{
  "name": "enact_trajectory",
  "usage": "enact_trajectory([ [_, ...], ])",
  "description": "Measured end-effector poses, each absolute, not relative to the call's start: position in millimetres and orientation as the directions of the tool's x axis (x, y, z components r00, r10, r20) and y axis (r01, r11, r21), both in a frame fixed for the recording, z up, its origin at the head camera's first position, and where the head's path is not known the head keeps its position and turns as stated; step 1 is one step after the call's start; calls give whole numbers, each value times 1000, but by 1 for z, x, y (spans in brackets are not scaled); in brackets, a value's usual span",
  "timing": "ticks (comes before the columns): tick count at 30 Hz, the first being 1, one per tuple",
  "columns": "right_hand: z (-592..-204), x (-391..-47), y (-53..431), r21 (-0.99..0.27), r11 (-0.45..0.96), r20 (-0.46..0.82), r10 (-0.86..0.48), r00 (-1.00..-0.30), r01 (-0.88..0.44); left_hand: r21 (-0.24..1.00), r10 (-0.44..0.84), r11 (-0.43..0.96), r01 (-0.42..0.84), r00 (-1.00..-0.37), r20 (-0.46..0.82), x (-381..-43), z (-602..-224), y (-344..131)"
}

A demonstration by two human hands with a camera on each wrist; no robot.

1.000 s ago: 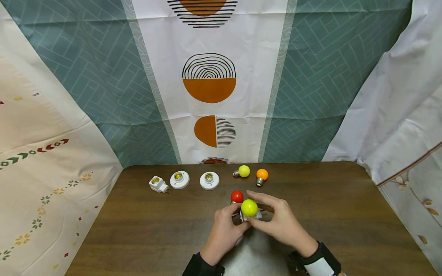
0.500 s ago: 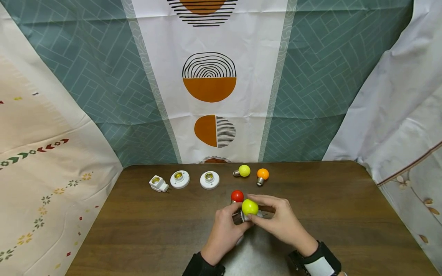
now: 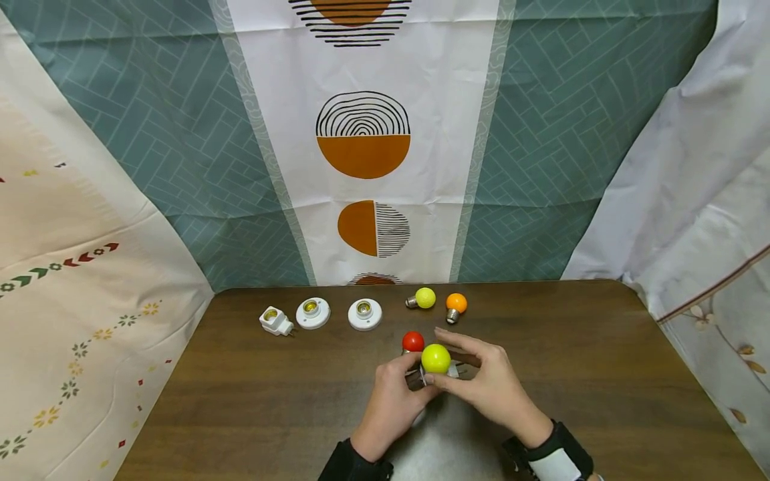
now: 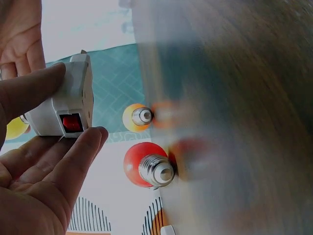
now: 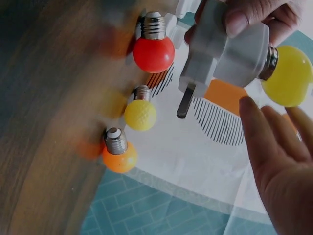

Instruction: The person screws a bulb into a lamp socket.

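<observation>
My left hand [image 3: 391, 401] grips a white plug-in lamp socket [image 4: 63, 103] with a red switch [image 4: 71, 123], thumb on one side and fingers on the other. A yellow light bulb [image 3: 436, 359] sits in its mouth, with some metal thread [image 5: 269, 63] showing between bulb and socket. Around the bulb, my right hand [image 3: 490, 387] has its fingers spread, the index finger extended past it and the thumb close to its base. In the right wrist view the right fingertips [image 5: 247, 104] are right at the bulb; the right thumb is hidden there.
Just beyond the hands stands a red bulb [image 3: 413, 341]. Farther back lie another yellow bulb [image 3: 426, 298] and an orange bulb [image 3: 456, 304]. Two round white lamp holders [image 3: 364, 315] and a second plug-in socket [image 3: 277, 321] are at the back left of the wooden table [image 3: 271, 401].
The right index finger bent closer to the yellow bulb, then spread outward again, and the thumb moved left across its base. The left hand stays put with the socket.
</observation>
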State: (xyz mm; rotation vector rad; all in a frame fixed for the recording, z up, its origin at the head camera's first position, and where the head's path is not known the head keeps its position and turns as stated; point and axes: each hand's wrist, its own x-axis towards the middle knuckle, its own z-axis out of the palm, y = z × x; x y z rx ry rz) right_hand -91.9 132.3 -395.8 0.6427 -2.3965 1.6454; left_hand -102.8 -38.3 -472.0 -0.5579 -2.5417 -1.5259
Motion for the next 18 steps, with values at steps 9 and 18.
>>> enact_trajectory([
  [9,-398,-93,135,-843,264,363,-362,-858,-468,811,236,440,387,-921,311,-102,-472,-38],
  [18,-399,-94,135,-862,255,358,-307,-882,-439,832,244,407,377,-923,299,-102,-472,-38],
])
